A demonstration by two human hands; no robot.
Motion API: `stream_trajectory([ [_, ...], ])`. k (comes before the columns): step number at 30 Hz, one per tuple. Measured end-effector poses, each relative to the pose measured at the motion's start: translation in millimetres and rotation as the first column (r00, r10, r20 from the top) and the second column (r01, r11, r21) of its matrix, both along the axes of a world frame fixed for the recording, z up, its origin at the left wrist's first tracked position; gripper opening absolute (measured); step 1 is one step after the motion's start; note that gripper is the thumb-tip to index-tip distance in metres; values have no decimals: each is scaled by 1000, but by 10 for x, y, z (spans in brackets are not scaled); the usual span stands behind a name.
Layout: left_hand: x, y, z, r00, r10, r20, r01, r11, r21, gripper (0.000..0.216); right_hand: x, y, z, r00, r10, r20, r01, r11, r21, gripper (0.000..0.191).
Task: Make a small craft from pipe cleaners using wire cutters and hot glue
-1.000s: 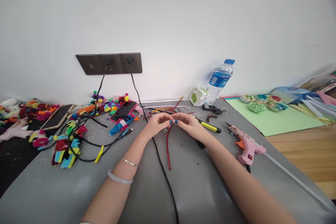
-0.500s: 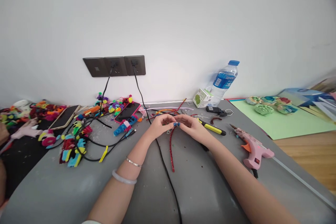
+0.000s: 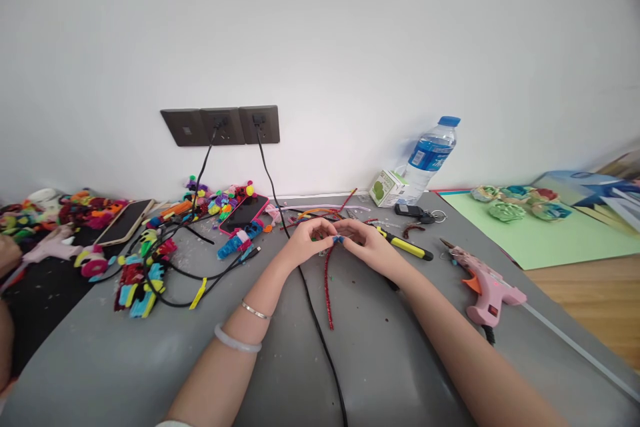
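My left hand and my right hand meet over the middle of the grey table, fingers curled and tips pinched together. A red glittery pipe cleaner runs from between the fingertips down toward me; its upper part is hidden by the hands. Just behind them lie more thin stems, among them an orange pipe cleaner. Beside my right hand rests a yellow and black cutter, partly covered by that hand.
A pink glue gun lies at right, near keys, a water bottle and a small box. Black cables cross the table. Phones and colourful pipe-cleaner figures lie left, where another person's hand shows.
The view has shifted very slightly. Both hands keep nearly the same pose, fingertips together at the red pipe cleaner.
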State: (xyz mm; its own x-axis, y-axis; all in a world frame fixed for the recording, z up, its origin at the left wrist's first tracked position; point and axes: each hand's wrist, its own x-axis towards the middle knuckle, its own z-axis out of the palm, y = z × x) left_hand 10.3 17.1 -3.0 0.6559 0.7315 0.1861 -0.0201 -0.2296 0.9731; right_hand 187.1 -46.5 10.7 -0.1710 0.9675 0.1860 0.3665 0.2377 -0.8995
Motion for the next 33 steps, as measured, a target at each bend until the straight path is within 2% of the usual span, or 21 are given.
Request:
stream_trajectory([
  [33,4,-2,-2,1000,4,-24,-3,999,38,10,-8,0,-20,999,-3,49,1,1000,29,26],
])
